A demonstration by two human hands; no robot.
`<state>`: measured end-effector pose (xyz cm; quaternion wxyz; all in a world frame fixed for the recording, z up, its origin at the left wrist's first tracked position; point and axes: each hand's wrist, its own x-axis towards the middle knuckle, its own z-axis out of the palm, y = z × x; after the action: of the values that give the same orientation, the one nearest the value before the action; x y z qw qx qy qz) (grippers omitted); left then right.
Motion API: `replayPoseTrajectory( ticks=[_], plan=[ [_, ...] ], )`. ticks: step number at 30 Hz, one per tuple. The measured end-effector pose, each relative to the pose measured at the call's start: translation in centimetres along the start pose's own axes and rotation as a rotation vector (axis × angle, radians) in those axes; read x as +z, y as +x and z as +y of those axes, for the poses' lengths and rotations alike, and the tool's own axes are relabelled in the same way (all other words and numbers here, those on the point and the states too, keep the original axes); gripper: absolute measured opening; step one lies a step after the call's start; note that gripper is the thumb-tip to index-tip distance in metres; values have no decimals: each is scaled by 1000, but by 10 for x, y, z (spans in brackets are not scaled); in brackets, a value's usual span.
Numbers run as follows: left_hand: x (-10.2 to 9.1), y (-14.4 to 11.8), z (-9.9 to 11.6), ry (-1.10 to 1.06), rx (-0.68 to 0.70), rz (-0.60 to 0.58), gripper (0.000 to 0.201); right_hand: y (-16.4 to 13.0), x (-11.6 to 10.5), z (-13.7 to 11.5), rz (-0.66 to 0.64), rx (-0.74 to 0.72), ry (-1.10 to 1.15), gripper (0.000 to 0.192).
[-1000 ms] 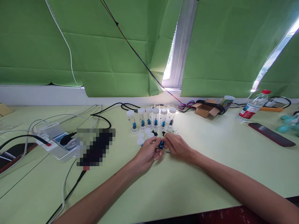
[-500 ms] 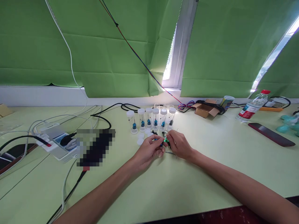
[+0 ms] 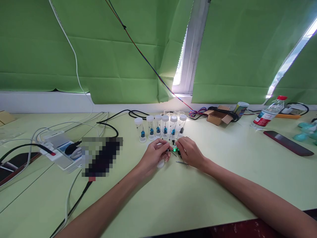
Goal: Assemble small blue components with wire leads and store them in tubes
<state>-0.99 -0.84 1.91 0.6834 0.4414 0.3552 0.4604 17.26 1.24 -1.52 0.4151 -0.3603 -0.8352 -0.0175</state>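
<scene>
left hand (image 3: pixel 154 155): fingers pinching a small dark part (image 3: pixel 168 150)
right hand (image 3: pixel 189 152): fingers pinching a green-lit piece (image 3: pixel 176 148)
behind: capped tubes (image 3: pixel 160 127) on tabletop (image 3: pixel 223 165)

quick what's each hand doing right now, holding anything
Left hand: closed, pinching a small dark part.
Right hand: fingers curled at the same part; grip cannot be told.

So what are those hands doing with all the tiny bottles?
A person sits at a pale green table with both hands close together just in front of a row of small clear vials with white caps. The left hand pinches a small dark part, and the right hand holds a little green piece beside it. Most vials have something blue inside. Loose white caps and a thin metal pin lie on the table by the hands.
</scene>
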Motion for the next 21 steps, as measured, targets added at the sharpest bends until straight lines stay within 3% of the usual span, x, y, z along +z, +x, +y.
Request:
replayPoseTrajectory(
  ticks=[11, 21],
  plan=[
    [-9, 6, -1, 89, 124, 109, 32, -1, -2, 2, -241, -98, -94, 18],
    [-13, 9, -6, 93, 152, 143, 31, 1, -5, -4, -386, -27, -220, 14]
  ],
)
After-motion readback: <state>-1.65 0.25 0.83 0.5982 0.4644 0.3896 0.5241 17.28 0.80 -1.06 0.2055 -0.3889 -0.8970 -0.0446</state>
